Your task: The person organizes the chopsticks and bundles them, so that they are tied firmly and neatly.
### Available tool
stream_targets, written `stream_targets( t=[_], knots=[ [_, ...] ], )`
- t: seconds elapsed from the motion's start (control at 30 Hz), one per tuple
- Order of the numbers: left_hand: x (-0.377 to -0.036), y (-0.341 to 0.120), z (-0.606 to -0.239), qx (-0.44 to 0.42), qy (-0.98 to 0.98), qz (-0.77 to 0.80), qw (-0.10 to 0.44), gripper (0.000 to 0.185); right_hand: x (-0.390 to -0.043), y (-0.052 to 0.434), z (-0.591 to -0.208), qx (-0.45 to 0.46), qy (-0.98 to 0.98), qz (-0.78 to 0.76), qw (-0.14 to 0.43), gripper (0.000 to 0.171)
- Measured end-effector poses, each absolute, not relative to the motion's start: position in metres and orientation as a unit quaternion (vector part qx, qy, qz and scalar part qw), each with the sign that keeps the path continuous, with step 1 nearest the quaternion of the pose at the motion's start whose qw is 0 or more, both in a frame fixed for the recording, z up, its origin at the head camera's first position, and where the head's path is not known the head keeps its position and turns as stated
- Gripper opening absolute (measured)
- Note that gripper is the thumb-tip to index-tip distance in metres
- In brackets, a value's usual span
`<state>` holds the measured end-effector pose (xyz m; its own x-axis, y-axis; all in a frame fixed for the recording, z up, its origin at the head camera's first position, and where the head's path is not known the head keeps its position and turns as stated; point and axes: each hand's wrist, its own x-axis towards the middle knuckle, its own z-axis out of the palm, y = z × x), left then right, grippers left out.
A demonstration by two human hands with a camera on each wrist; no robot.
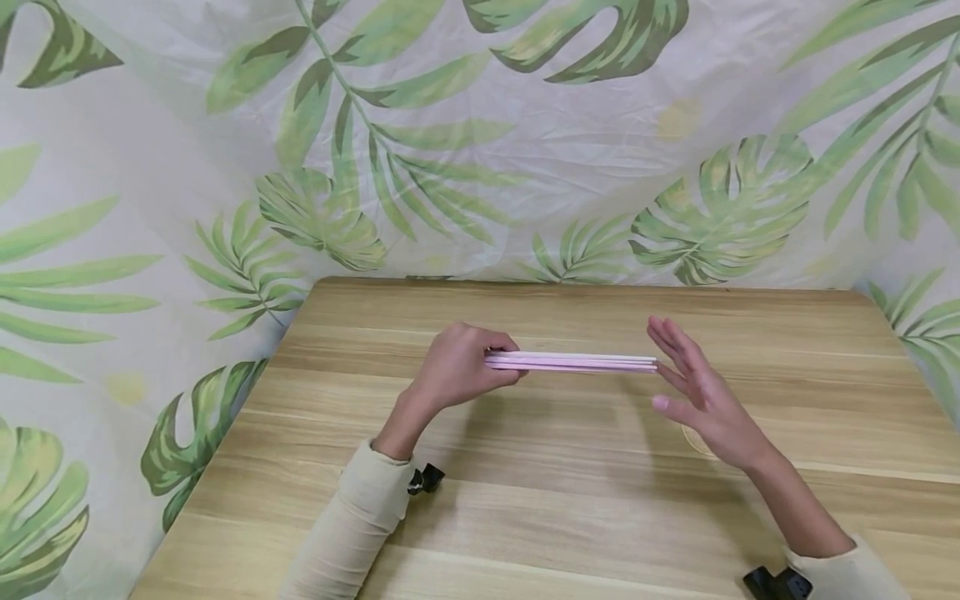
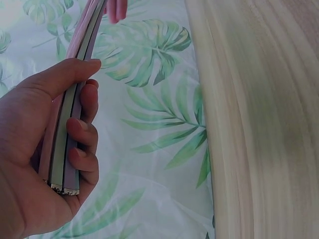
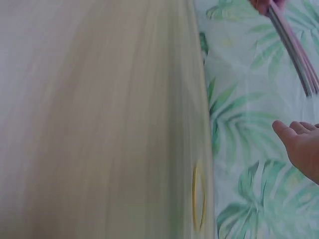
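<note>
My left hand (image 1: pixel 465 367) grips one end of a bundle of thin pink strips (image 1: pixel 573 362), held level above the wooden table (image 1: pixel 570 517). In the left wrist view the fingers (image 2: pixel 82 127) curl round the strips (image 2: pixel 65 144), whose cut ends show at the palm. My right hand (image 1: pixel 693 392) is open, fingers straight, at the strips' other end; I cannot tell whether it touches them. In the right wrist view the right hand (image 3: pixel 301 147) sits just below the strip ends (image 3: pixel 299 55). A yellow rubber band (image 3: pixel 198 204) lies on the table under the right hand.
A leaf-printed cloth (image 1: pixel 480 142) hangs behind the table and drapes down both sides. Black wrist-camera mounts (image 1: pixel 426 479) sit at each sleeve. The table's far edge (image 1: pixel 585 283) meets the cloth.
</note>
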<state>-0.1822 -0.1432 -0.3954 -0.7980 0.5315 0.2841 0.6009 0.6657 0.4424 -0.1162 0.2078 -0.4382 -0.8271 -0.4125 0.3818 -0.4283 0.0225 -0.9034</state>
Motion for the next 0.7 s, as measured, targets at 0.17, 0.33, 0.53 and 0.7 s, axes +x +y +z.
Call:
stream_targets(
  t=[0.17,0.33,0.53,0.7],
  knots=[
    [-0.183,-0.146,-0.395,-0.306,-0.914,-0.257,0.073,0.006,-0.115,0.237,-0.443,0.274,-0.757,0.593,0.01,0.089],
    [-0.184,-0.148,-0.395,-0.307,-0.912,-0.262,0.077,0.007,-0.113,0.262,-0.449,0.244,-0.811,0.532,0.014,0.087],
    [-0.183,-0.147,-0.395,-0.307,-0.911,-0.263,0.077,0.007,-0.11,0.28,-0.457,0.204,-0.856,0.474,-0.005,0.076],
    [-0.184,-0.146,-0.396,-0.308,-0.912,-0.259,0.074,0.008,-0.11,0.29,-0.461,0.192,-0.881,0.432,-0.026,0.067]
  ],
)
